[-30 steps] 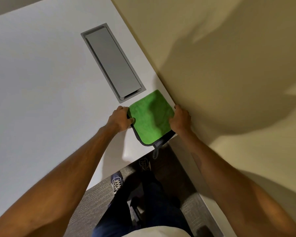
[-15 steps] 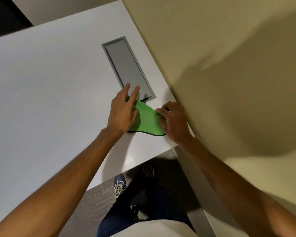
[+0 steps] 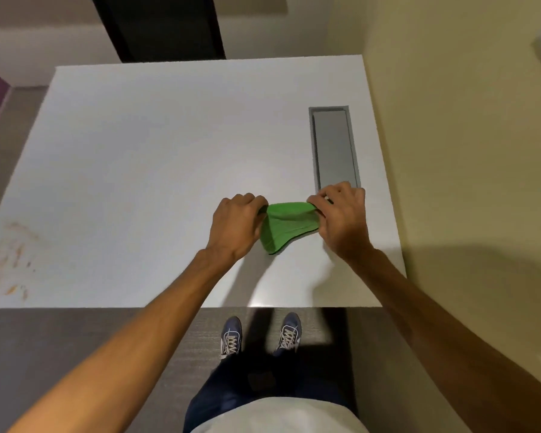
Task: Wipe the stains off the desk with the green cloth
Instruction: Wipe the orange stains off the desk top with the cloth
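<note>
- Near bench (image 3: pixel 156 170) right edge: green cloth (image 3: pixel 286 225), pinched by left hand (image 3: pixel 236 225) & right hand (image 3: pixel 344 218), prob. folding into pad.
- Front-left corner: stains (image 3: pixel 8 264), unwiped.

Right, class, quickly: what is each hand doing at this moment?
Left hand: grips the green cloth's left end.
Right hand: pinches its right end.

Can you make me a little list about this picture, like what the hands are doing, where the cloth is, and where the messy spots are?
left hand: grips the left end of the green cloth
right hand: grips the cloth's right end
cloth: folded, held between both hands just over the desk
stains: orange-brown smears at the desk's near left corner, far from the cloth
wiping: not begun
grey hatch: set into the desk, behind the right hand
</note>
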